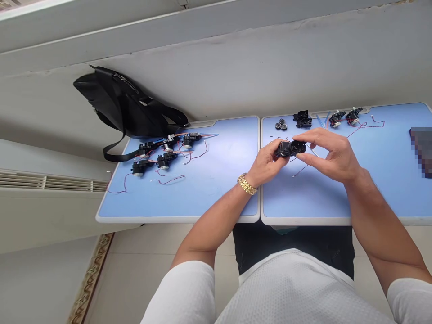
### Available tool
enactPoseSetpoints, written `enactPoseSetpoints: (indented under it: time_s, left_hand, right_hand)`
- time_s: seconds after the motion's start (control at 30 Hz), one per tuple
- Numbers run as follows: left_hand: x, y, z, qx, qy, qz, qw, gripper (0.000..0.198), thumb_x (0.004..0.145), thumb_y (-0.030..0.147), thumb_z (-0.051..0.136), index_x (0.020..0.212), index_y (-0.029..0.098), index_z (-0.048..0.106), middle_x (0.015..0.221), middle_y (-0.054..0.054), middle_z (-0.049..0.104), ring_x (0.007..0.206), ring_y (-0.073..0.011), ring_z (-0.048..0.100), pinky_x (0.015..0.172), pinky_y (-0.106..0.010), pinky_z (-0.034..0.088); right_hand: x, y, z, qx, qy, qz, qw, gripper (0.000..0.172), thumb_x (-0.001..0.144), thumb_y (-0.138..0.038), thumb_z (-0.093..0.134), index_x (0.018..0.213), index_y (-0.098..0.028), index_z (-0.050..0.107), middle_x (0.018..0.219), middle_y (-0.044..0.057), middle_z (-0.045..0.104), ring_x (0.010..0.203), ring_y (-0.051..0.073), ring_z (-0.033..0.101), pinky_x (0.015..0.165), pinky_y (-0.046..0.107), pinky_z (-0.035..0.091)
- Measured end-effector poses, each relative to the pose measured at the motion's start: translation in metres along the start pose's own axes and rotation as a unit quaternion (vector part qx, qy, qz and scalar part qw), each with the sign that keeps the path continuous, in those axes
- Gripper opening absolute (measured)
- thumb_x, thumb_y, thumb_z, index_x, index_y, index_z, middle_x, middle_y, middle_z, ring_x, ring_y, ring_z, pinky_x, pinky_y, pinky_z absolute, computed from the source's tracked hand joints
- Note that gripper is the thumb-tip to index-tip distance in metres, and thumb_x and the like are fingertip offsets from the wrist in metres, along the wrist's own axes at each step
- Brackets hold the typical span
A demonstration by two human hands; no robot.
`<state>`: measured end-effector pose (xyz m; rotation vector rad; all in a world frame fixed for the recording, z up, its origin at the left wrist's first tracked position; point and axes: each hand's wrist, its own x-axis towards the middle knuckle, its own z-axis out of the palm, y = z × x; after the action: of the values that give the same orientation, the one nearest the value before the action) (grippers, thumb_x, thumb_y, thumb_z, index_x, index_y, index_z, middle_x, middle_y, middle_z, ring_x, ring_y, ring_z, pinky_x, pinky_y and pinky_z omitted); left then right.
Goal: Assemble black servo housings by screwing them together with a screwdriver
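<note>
Between my hands, above the right-hand table, is a small black motor assembly [290,148] with a round housing facing up. My left hand [269,163] grips its left end, fingers wrapped round it. The thumb and fingers of my right hand [329,153] pinch the round housing from the right. A thin dark red wire trails below it to the table. Just beyond my hands lie several small round dark parts [281,124] and black plastic housings [303,119]. Two similar motor assemblies [337,118] with red wires rest at the back right.
Two blue-topped tables [216,193] meet at a narrow seam. Several wired motor assemblies [165,159] lie on the left one, and a black bag [131,108] leans on the wall behind. Blue strips [326,119] lie at the back; a blurred dark object [421,150] is at far right.
</note>
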<state>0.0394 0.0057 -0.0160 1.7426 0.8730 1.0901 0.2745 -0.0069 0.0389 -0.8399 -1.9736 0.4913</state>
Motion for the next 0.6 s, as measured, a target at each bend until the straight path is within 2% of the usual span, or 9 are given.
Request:
enactPoseSetpoints:
  time_s: [0.4,0.53,0.6]
  left_hand:
    - [-0.0007,-0.0002,0.0015,0.013,0.016,0.013,1.000,0.022,0.095,0.029,0.071,0.116,0.024,0.072,0.101,-0.003,0.072,0.084,-0.0163,0.061,0.073,-0.033,0.053]
    - [-0.0007,-0.0003,0.0033,0.009,0.012,0.013,1.000,0.021,0.095,0.028,0.071,0.116,0.024,0.072,0.100,-0.003,0.072,0.083,-0.0158,0.061,0.073,-0.032,0.054]
    - [-0.0007,-0.0003,0.0035,0.006,0.007,0.014,1.000,0.021,0.096,0.028,0.070,0.116,0.025,0.072,0.101,-0.003,0.073,0.083,-0.0159,0.062,0.073,-0.032,0.054]
  right_hand:
    - [-0.0026,0.0048,0.0069,0.005,-0.003,-0.014,1.000,0.036,0.100,-0.026,0.083,0.134,-0.037,0.086,0.122,0.001,0.090,0.106,0.027,0.083,0.080,0.042,0.066]
    - [-0.0038,0.0075,0.0074,0.004,0.000,-0.001,1.000,0.045,0.100,-0.031,0.086,0.144,-0.036,0.082,0.127,0.002,0.090,0.104,0.027,0.082,0.079,0.042,0.065]
    - [-0.0037,0.0083,0.0076,0.002,0.002,0.000,1.000,0.042,0.100,-0.033,0.087,0.141,-0.037,0.083,0.125,0.001,0.090,0.104,0.027,0.082,0.079,0.043,0.065]
